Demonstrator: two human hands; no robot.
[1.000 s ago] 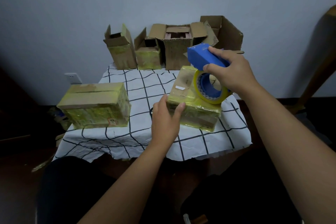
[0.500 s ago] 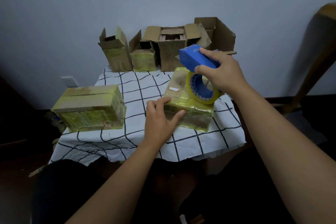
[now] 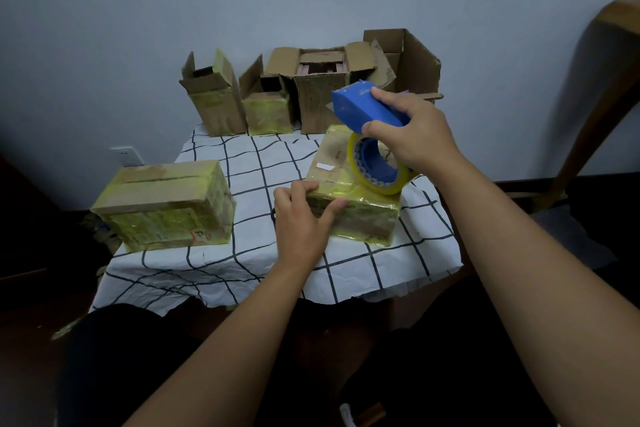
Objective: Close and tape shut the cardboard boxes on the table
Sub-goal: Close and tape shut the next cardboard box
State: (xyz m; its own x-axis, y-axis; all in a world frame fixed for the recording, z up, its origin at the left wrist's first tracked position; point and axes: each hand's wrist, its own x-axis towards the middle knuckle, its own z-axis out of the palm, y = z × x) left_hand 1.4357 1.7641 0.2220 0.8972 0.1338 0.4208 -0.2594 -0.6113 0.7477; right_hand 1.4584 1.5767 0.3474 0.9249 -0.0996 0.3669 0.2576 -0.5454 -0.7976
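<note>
Cardboard boxes [image 3: 353,198] matt brown, wrapped in glossy yellowish tape; dispenser [image 3: 367,107] smooth blue plastic; checked cloth [image 3: 242,263] wrinkled, matt

Bare forearms — no sleeves; dark trousers [image 3: 114,357] over the knees.
</note>
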